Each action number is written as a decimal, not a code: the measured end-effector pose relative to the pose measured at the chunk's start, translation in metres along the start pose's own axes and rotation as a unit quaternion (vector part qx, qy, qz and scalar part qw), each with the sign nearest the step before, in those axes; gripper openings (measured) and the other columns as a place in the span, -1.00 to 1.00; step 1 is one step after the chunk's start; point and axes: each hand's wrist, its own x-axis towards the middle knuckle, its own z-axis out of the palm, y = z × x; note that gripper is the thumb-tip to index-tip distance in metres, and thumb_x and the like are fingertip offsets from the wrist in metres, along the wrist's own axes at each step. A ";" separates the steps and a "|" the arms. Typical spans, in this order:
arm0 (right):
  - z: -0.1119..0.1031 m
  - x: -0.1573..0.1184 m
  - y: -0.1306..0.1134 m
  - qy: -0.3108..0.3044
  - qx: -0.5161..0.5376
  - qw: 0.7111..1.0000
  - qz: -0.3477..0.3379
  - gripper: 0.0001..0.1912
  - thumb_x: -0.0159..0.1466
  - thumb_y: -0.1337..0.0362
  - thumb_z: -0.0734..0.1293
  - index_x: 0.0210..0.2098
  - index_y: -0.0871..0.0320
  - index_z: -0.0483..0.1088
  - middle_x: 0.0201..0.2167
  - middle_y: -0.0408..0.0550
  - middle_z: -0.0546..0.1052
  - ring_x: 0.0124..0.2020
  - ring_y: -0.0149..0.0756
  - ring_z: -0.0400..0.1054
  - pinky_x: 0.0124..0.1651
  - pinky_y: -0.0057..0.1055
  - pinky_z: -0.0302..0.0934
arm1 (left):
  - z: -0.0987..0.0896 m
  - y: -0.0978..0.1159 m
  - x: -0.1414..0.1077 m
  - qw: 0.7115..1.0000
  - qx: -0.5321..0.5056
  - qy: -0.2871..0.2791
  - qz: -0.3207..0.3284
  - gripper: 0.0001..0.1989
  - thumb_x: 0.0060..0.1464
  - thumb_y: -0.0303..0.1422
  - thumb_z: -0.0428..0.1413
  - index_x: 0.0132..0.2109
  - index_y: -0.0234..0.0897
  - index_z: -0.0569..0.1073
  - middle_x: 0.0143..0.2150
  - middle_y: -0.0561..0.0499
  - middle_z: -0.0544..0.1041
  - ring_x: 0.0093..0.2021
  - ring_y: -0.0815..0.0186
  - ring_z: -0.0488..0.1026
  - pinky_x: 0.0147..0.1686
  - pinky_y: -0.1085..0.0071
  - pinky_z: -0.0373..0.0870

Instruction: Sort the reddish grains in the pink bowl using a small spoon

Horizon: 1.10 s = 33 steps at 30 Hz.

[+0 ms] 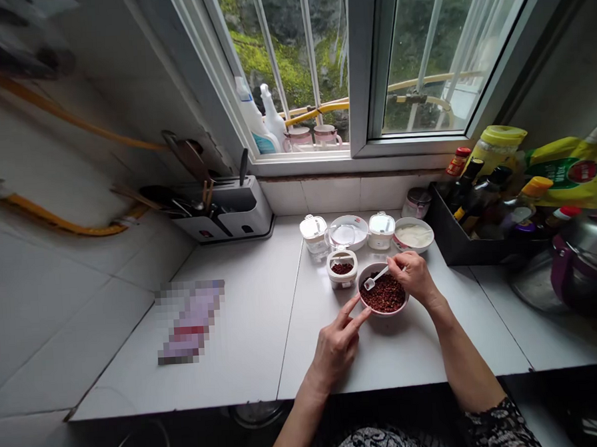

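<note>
A small white spoon is pinched in my right hand, its scoop end over reddish-brown peppercorns. They fill much of a round bowl with a pale rim. Two outstretched fingers of my left hand touch the bowl's near left side; its other fingers are curled under. Just left of the bowl stands an open white-rimmed seasoning jar with similar peppercorns inside. Behind are two lidded seasoning jars, an oval plate and a bowl with white contents.
A utensil holder stands against the left wall. At right are a black box of sauce bottles and a metal pot. A blurred purple packet lies on the white counter. Spray bottles stand by the window.
</note>
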 end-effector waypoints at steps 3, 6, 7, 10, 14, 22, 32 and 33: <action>-0.003 0.001 0.000 0.002 0.016 1.000 0.023 -0.53 0.32 0.05 0.21 -0.67 0.07 0.18 -0.70 -0.16 0.32 -0.56 -0.35 0.18 -0.25 -0.36 0.15 | 0.000 0.000 0.000 1.000 0.007 -0.004 0.000 -0.31 0.12 -0.70 -0.08 0.34 -0.12 0.28 0.34 -0.21 0.33 -0.23 0.42 0.58 -0.13 0.45 0.59; -0.004 0.001 0.000 0.001 0.022 0.999 0.038 -0.52 0.32 0.04 0.21 -0.68 0.07 0.17 -0.70 -0.15 0.31 -0.56 -0.34 0.18 -0.30 -0.36 0.13 | 0.001 -0.001 0.000 1.000 0.007 -0.003 -0.002 -0.30 0.12 -0.70 -0.08 0.34 -0.10 0.28 0.34 -0.21 0.33 -0.23 0.42 0.58 -0.14 0.45 0.58; -0.004 0.001 0.000 0.002 0.023 0.999 0.039 -0.52 0.32 0.04 0.21 -0.68 0.07 0.17 -0.70 -0.15 0.31 -0.56 -0.34 0.18 -0.30 -0.36 0.13 | 0.001 -0.001 -0.001 1.000 0.004 -0.001 -0.002 -0.30 0.12 -0.70 -0.08 0.34 -0.10 0.28 0.34 -0.21 0.33 -0.23 0.42 0.58 -0.14 0.45 0.58; -0.004 0.001 0.000 0.005 0.019 0.999 0.031 -0.52 0.31 0.04 0.21 -0.68 0.07 0.18 -0.70 -0.15 0.32 -0.56 -0.34 0.18 -0.27 -0.35 0.14 | 0.001 -0.002 -0.001 1.000 0.003 -0.003 -0.001 -0.29 0.11 -0.70 -0.07 0.35 -0.09 0.27 0.35 -0.22 0.33 -0.23 0.42 0.58 -0.14 0.44 0.58; -0.003 0.001 -0.001 0.003 0.013 1.000 0.020 -0.53 0.31 0.03 0.21 -0.68 0.07 0.20 -0.71 -0.15 0.33 -0.57 -0.35 0.15 -0.22 -0.34 0.16 | 0.002 -0.003 -0.002 1.000 0.008 -0.011 -0.008 -0.29 0.13 -0.69 -0.08 0.36 -0.08 0.26 0.36 -0.20 0.32 -0.24 0.41 0.58 -0.14 0.43 0.59; -0.003 0.001 -0.003 -0.010 0.041 0.997 0.063 -0.52 0.30 0.04 0.20 -0.70 0.07 0.15 -0.75 -0.17 0.29 -0.60 -0.38 0.15 -0.40 -0.39 0.08 | 0.001 -0.001 -0.002 1.000 0.010 -0.004 -0.001 -0.29 0.12 -0.70 -0.08 0.35 -0.09 0.26 0.34 -0.20 0.34 -0.22 0.41 0.59 -0.14 0.45 0.59; 0.001 0.005 -0.004 0.035 0.148 0.976 0.154 -0.46 0.27 -0.14 0.25 -0.67 0.09 0.26 -0.76 -0.18 0.34 -0.67 -0.39 0.22 -0.48 -0.42 0.13 | 0.003 -0.003 -0.002 1.000 0.004 -0.004 -0.007 -0.33 0.12 -0.69 -0.08 0.31 -0.11 0.32 0.35 -0.19 0.33 -0.20 0.41 0.58 -0.10 0.43 0.59; 0.002 0.007 -0.007 0.048 0.147 0.976 0.153 -0.47 0.28 -0.13 0.24 -0.65 0.09 0.28 -0.75 -0.18 0.35 -0.67 -0.38 0.23 -0.47 -0.41 0.14 | 0.004 -0.003 -0.002 1.000 0.004 -0.004 -0.008 -0.34 0.13 -0.69 -0.08 0.30 -0.12 0.33 0.35 -0.19 0.34 -0.21 0.41 0.58 -0.11 0.43 0.59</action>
